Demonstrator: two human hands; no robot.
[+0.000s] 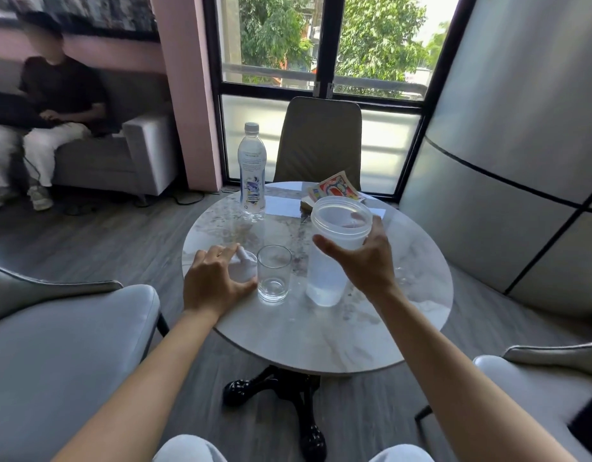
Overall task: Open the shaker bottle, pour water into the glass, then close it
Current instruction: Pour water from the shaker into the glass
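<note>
Head view, round marble table (321,331). My right hand (364,261) grips the open shaker bottle (331,258) just below its wide rim, thumb on the near side and fingers wrapped behind; the translucent body leans, its mouth tipped away from me, and its base sits at or just above the tabletop, I cannot tell which. A little water lies in the bottom of it. The empty drinking glass (274,273) stands upright just to the left of this grip, close beside the shaker's base but apart from it. My left hand (214,285) rests on the table on the far side of the glass from the grip, fingers curled loosely over the white shaker lid (243,266), which lies flat under them; its spout cap pokes out past the fingertips. How firmly the lid is held is unclear. Beyond the grip stand a sealed plastic water bottle (252,171) and a colourful book (334,191).
</note>
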